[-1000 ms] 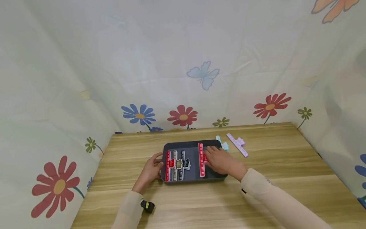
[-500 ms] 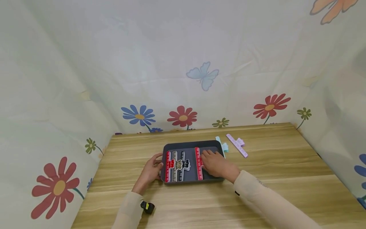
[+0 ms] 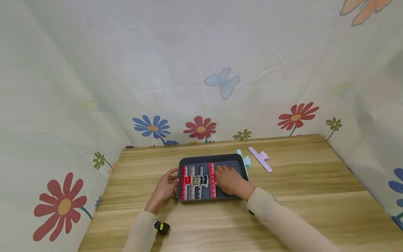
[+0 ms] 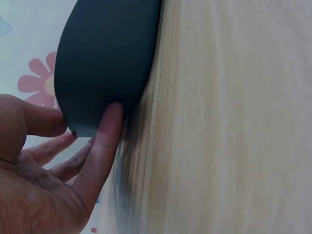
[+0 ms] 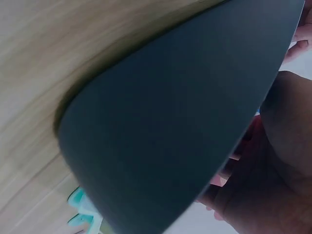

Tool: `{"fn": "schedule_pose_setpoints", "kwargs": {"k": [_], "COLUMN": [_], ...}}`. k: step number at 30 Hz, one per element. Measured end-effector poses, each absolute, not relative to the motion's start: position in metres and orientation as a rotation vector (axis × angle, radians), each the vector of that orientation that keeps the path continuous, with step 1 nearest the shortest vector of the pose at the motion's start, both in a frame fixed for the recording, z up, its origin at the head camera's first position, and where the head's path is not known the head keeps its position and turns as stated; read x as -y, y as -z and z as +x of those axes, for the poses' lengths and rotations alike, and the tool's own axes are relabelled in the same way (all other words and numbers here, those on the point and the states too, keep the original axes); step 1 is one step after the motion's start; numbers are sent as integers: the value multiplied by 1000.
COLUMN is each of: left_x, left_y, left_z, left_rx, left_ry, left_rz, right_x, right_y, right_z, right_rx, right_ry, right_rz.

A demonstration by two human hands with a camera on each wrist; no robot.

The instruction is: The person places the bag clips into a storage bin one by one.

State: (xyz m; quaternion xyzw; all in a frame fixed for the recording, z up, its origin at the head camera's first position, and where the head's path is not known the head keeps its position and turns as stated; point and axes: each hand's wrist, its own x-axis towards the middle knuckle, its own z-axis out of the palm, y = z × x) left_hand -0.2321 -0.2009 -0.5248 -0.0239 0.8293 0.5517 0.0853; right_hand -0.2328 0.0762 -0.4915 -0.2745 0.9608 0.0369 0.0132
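Right hand (image 3: 231, 180) holding a red clip (image 3: 212, 182), left hand (image 3: 165, 186) gripping dark tray (image 3: 204, 160)

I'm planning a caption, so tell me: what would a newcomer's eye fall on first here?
Probably the dark tray on the wooden table, with a bright red clip at its left end and a second red clip by the person's right grip. Next might come the large red flower at the lower left of the pale backdrop.
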Motion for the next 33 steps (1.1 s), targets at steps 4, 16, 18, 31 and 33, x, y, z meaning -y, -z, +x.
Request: {"fn": "schedule_pose_setpoints", "kwargs": {"k": [4,16,18,31,33], "left_x": [200,199,199,200,200], "left_y": [526,525,525,523,523], "left_z": [-232,-234,-234,-231,-231], "left_rx": [-2478,-2474,-2473,-2469,-2463], "left_ry": [-1646,-1627,-1630,-1641,-1642], "left_rz": [-59,-96,-91,-93,-102], "right_x": [-72,-64,-62,-54,-55], "right_y": [494,497,495,497,497], "right_z": [-233,-236,-236,-239,-239], "right_rx": [-3006,-2965,-2954,-2937,-2937], "right_ry": [-123,-137,-127,-131,-128], "right_rz": [-849,-815,-800,-793,-790]}}
